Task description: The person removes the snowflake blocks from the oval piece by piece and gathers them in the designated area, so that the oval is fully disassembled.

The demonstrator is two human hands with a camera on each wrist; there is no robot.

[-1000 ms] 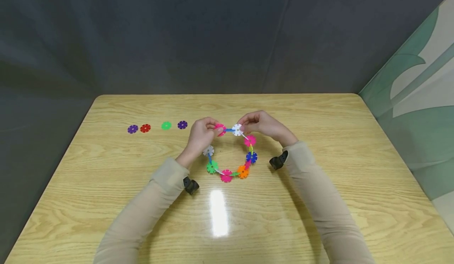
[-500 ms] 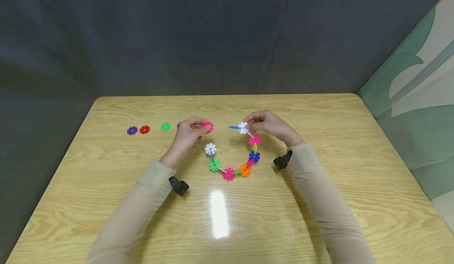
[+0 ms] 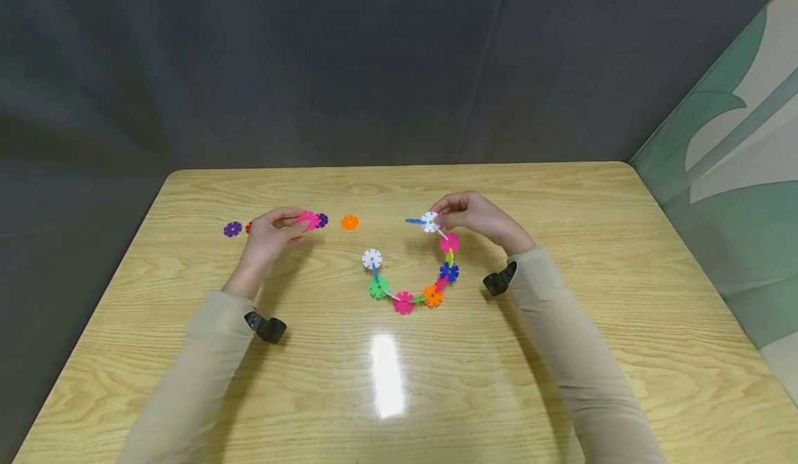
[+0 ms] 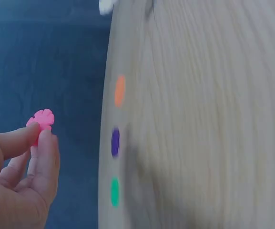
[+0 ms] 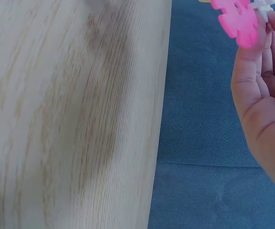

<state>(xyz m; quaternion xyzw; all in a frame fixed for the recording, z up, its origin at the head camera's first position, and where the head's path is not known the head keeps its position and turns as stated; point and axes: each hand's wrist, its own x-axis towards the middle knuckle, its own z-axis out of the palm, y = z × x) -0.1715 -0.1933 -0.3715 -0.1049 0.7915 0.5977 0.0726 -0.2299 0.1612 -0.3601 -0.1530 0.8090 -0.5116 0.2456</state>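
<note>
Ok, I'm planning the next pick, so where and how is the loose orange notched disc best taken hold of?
I'd pinch the loose orange notched disc by opposite edges of its rim, coming down from above: it looks thin and lies flat on the table, with nothing touching its rim.

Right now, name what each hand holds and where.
Left hand: loose pink disc, by its edge. Right hand: upper linked white disc, by its edge.

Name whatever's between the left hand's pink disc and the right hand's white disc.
Head view, left to right: a purple disc, an orange disc, then the blue piece joined to that white disc.
</note>
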